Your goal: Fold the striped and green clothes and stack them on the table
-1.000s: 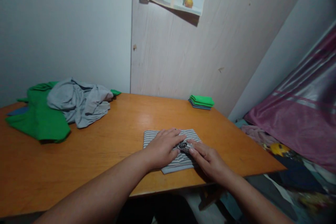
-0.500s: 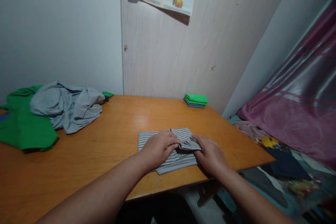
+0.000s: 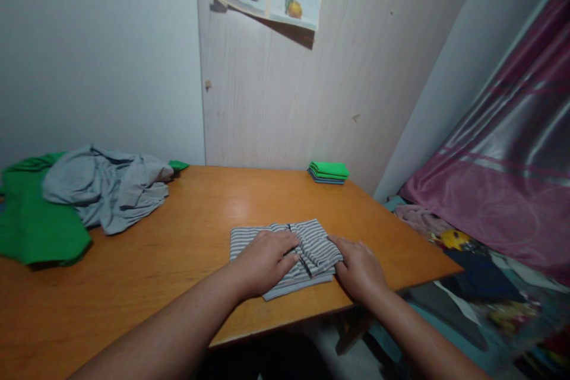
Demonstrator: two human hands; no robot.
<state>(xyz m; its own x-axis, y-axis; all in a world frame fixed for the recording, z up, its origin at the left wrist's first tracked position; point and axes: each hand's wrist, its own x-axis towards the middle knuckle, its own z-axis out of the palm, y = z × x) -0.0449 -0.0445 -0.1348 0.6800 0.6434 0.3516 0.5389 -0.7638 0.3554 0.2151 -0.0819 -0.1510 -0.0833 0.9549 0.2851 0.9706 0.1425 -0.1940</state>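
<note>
A grey-and-white striped garment [image 3: 317, 246] lies folded on the wooden table near its front edge. Its right part is folded over toward the middle, and a dark line runs down near the fold's edge. My left hand [image 3: 267, 258] rests flat on the garment's middle-left, palm down, fingers stretched out. At the right edge, my right hand [image 3: 360, 264] holds the folded side, with the cloth between thumb and fingers; part of the grip is hidden. A plain grey layer [image 3: 296, 289] shows below the striped cloth at the front.
On the wooden table [image 3: 178, 273], a crumpled grey garment [image 3: 111, 187] lies over a green one [image 3: 42, 231] at the left. A folded green and blue-grey stack [image 3: 328, 171] sits at the back right. Beyond the right edge are a pink curtain [image 3: 503, 190] and assorted cloths.
The raised, bunched flap of striped cloth now lies flatter, its edge turned toward the middle. My left hand has gone from pinching it to lying flat. The view has shifted slightly.
</note>
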